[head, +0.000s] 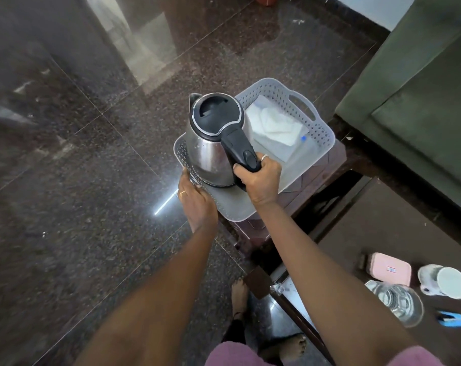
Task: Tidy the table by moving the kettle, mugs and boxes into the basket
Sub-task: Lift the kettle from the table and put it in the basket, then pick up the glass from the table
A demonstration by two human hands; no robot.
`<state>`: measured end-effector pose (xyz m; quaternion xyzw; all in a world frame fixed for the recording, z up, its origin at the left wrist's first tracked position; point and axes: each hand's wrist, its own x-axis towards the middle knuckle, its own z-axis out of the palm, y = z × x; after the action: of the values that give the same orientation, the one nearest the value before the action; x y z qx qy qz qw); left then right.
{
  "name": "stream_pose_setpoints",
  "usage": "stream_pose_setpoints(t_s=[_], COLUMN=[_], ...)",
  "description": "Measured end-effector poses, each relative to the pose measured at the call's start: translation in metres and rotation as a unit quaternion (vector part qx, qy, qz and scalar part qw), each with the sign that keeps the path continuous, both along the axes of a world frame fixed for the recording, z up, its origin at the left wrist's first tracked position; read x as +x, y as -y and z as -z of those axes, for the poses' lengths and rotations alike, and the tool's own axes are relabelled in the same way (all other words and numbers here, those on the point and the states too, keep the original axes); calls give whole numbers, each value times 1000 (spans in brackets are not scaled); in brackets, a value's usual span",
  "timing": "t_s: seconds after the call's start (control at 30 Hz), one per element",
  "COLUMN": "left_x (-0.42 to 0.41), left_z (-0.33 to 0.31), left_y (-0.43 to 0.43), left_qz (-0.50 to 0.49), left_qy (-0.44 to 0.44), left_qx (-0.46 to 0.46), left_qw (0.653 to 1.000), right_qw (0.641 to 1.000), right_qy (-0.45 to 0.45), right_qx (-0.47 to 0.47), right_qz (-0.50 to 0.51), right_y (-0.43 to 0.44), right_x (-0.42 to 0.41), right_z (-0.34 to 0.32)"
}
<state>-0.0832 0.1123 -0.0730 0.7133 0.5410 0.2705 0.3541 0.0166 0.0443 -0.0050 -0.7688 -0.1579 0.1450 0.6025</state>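
- right hand [261, 180] has its fingers wrapped tight round the black handle of the shiny steel electric kettle with the black lid [216, 138], spout pointing away
- kettle sits upright at the near-left end of the pale grey perforated plastic basket [321, 122]; can't tell if its base is fully resting on the bottom
- left hand [196, 200] grips the basket's near-left rim, fingers curled over the edge
- white folded cloth [274, 125] lies inside the basket, just beside the kettle
- basket rests on a small dark wooden stool [327, 170]
- over on the dark surface [369, 233] bottom right: pink rectangular box [390, 270], white mug [444, 281], clear glass [398, 302], small blue box [454, 319]
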Motion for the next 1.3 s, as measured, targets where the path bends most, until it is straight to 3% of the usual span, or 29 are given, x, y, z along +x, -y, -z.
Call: stream_pose_setpoints(t_s=[0.23, 0.43, 0.57, 0.67, 0.8, 0.9, 1.0, 1.13, 1.3], left_x=[5, 10, 13, 16, 24, 33, 38, 44, 49], left_z=[-9, -29, -36, -28, -11, 3, 15, 27, 40], left_y=[21, 78, 130, 171, 237, 291, 324, 343, 342], left_qz=[-14, 58, 115, 181, 314, 396, 449, 479, 557], left_qy=[-1, 28, 47, 27, -6, -25, -29, -62, -117], left_qx=[38, 100, 100, 84, 57, -25, -101, -189, -214], left_qw=[999, 993, 987, 980, 948, 918, 887, 855, 794], right_qw=[999, 993, 999, 988, 931, 860, 822, 830, 854], right_qy=[-2, -31, -2, 34, -24, -50, -111, -203, -202], right_qx=[-36, -45, -45, -125, -295, -453, -511, -484, -433], right_qz=[-21, -101, -22, 79, 211, 230, 225, 188, 204], right_y=[6, 40, 104, 172, 267, 322, 348, 364, 366], right_x=[1, -3, -17, -24, -34, -38, -38, -35, -30], right_z=[-2, -12, -5, 11, 39, 60, 75, 94, 97])
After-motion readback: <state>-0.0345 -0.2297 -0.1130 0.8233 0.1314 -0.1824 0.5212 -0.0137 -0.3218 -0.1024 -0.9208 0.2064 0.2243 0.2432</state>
